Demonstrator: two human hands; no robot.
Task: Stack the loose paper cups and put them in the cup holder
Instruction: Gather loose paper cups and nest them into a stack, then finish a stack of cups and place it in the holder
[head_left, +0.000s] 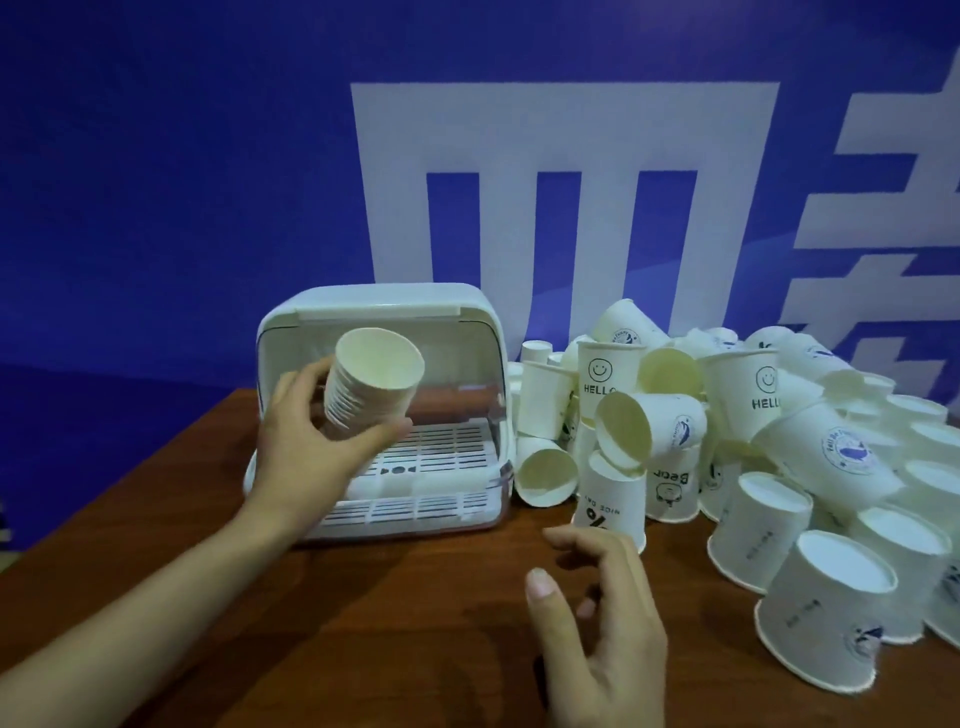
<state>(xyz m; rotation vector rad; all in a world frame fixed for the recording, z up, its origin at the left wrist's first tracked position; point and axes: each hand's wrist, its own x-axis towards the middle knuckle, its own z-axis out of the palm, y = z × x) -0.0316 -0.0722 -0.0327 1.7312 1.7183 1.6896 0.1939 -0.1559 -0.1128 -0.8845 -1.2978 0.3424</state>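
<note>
Left hand (306, 441) grips a nested stack of white paper cups (371, 384) before the white plastic cup holder (379, 312). Right hand (597, 613) hovers with fingers spread, holding nothing, near the inverted white paper cup (613, 499).

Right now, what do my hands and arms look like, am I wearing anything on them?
Both are bare. The left hand and its forearm show no sleeve, glove, watch or ring. The right hand is also ungloved with no rings visible; its nails look short and unpainted. Its wrist is out of frame.

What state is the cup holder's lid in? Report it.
Open. The cup holder shows its slatted white tray uncovered at the front, and the left hand holds the stack of cups before the opening.
</note>
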